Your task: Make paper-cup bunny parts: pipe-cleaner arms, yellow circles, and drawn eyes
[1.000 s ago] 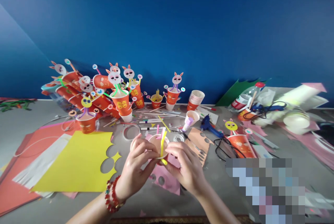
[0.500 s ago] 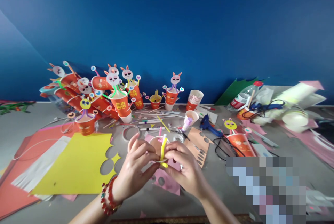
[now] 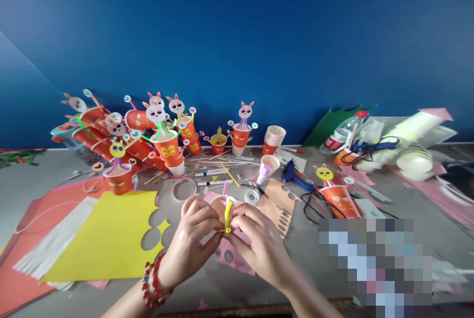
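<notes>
One camera, worn on the head, looks forward and down at the tabletop (image 3: 304,245). The left hand (image 3: 196,234) and right hand (image 3: 258,243) are close to it (low in the middle), the blue wall (image 3: 237,36) farther back.

Your left forearm (image 3: 128,303) and right forearm (image 3: 309,296) slanted inward from below, your left hand (image 3: 196,231) and right hand (image 3: 259,236) nearly meeting — fingers (image 3: 247,212) curled and pinching, thumbs (image 3: 212,245) underneath, pointing toward each other, backs of both hands turned upward.
</notes>
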{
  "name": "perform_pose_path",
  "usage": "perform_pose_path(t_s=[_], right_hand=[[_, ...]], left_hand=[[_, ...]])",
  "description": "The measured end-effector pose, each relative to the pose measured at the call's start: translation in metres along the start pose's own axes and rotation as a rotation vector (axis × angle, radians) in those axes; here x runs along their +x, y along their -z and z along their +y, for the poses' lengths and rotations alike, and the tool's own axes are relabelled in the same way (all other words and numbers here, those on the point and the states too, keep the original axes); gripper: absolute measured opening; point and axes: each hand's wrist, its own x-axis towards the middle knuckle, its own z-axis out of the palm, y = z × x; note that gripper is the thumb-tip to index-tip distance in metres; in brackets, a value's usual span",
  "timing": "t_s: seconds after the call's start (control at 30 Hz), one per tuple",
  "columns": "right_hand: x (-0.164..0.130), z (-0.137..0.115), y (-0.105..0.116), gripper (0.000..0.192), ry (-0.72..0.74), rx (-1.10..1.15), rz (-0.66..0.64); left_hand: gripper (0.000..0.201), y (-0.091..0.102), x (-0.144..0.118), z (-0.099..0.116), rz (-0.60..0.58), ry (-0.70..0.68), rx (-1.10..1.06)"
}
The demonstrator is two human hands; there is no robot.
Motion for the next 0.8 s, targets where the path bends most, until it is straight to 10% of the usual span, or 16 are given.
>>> perform_pose_path(t_s=[0.8], right_hand=[[-0.001, 0.005, -0.011, 0.014, -0.058, 0.084, 0.101]], left_hand=[[0.010, -0.004, -0.004, -0.013, -0.042, -0.025, 0.099]])
